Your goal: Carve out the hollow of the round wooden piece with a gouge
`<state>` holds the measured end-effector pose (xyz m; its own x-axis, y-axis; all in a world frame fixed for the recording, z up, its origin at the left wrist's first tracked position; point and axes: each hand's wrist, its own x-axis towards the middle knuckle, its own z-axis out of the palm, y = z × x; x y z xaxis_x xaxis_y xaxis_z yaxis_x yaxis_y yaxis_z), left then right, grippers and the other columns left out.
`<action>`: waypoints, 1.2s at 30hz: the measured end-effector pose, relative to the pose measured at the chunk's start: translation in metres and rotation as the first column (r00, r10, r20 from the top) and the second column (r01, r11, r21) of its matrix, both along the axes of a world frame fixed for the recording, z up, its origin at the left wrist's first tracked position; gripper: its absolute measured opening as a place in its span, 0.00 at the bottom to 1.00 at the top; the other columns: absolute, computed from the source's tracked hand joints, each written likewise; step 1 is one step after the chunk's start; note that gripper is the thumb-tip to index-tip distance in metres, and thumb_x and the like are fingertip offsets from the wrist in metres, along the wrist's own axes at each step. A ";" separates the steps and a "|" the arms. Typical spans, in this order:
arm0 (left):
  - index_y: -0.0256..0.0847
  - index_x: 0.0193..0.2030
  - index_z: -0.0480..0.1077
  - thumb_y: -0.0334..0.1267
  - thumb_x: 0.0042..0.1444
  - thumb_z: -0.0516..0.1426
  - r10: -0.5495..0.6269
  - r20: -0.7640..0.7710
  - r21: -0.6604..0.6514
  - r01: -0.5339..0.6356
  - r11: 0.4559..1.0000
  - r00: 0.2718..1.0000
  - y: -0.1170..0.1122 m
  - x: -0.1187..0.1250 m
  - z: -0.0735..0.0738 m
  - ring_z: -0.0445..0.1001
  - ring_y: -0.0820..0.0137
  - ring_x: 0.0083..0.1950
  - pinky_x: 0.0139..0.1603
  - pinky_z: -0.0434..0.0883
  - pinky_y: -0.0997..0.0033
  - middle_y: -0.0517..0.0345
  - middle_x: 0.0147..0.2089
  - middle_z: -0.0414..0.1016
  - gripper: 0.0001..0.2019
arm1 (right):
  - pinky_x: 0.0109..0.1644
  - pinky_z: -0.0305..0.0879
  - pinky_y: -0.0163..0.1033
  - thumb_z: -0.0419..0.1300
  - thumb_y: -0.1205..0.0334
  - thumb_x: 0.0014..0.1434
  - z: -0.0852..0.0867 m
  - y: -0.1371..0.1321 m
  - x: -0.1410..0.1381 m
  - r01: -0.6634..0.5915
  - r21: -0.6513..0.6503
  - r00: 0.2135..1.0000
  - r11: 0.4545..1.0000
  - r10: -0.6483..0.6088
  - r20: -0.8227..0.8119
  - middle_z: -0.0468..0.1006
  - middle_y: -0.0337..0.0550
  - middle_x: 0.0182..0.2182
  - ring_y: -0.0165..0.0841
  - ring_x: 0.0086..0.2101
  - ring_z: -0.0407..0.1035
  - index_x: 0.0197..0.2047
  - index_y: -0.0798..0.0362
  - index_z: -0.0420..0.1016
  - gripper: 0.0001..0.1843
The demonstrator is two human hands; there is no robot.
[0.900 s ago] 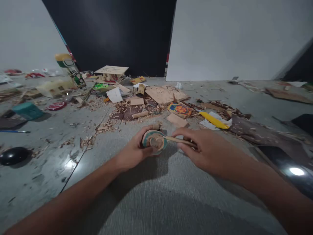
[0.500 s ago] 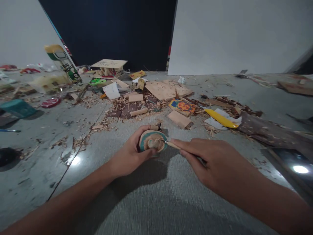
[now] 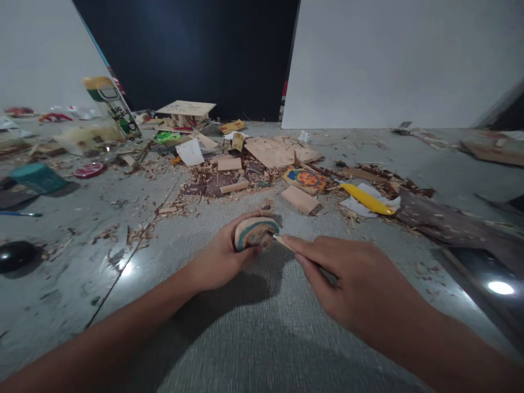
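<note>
My left hand (image 3: pixel 219 256) is closed around a small round wooden piece (image 3: pixel 256 232) with a teal painted band, held just above the grey floor mat (image 3: pixel 262 327). My right hand (image 3: pixel 339 273) grips a thin wooden-handled carving tool (image 3: pixel 286 244), its tip touching the right edge of the round piece. Both hands meet in the middle of the view.
Wood shavings and offcuts (image 3: pixel 229 180) litter the floor ahead, with a flat wooden board (image 3: pixel 280 150), a colourful painted piece (image 3: pixel 305 177), a yellow tool (image 3: pixel 366 199), a tall can (image 3: pixel 112 106), a teal box (image 3: pixel 36 177) and a black round object (image 3: pixel 16 255) at left.
My right hand has drawn back toward me, so the tool's tip now sits at the piece's right edge. The round piece has tilted in my left hand.
</note>
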<state>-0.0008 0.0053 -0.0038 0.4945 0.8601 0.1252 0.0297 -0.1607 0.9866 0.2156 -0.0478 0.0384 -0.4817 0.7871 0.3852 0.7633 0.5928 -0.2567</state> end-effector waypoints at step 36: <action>0.41 0.59 0.65 0.32 0.58 0.56 0.113 -0.068 0.137 -0.103 0.985 0.991 -0.009 0.004 -0.003 0.72 0.63 0.55 0.59 0.67 0.61 0.52 0.56 0.75 0.21 | 0.42 0.74 0.42 0.51 0.69 0.66 -0.007 0.002 -0.011 0.027 -0.138 0.986 0.990 -0.049 -0.159 0.85 0.49 0.40 0.37 0.35 0.78 0.58 0.55 0.78 0.21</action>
